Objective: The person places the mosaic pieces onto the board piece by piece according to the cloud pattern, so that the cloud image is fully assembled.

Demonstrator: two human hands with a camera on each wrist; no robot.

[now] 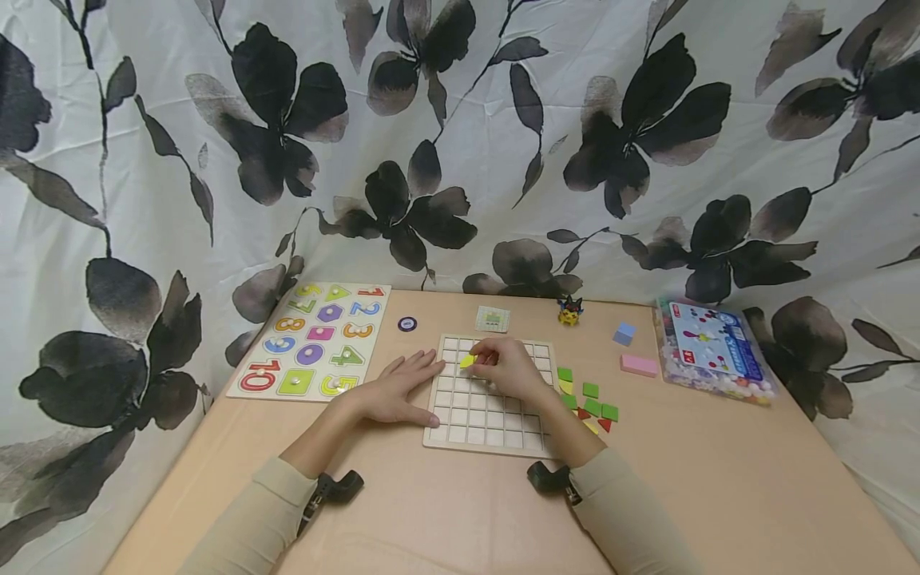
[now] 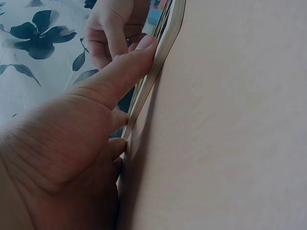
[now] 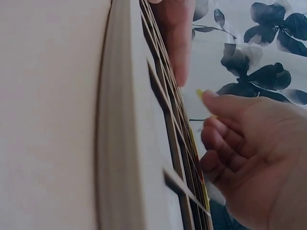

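Note:
A wooden board with a grid of white squares [image 1: 496, 438] lies on the table in front of me. My left hand [image 1: 398, 391] rests at its left side with fingers spread; in the left wrist view the thumb [image 2: 129, 62] lies against the board's edge. Over the upper part of the grid, my right hand [image 1: 512, 371] pinches a small yellow piece [image 1: 467, 361] between thumb and fingers. The right wrist view shows only a tip of that yellow piece [image 3: 200, 93]. Beside the board, partly behind the right forearm, lie several green tiles [image 1: 591, 390], red triangles [image 1: 605, 426] and yellow pieces [image 1: 566, 387].
A number-and-shape puzzle board [image 1: 334, 345] lies at left. Behind the grid are a round dark token [image 1: 407, 323], a small patterned card [image 1: 492, 319] and a yellow-black figurine [image 1: 569, 311]. At right sit blue squares [image 1: 624, 333], a pink block [image 1: 638, 366] and a clear bead box [image 1: 719, 343].

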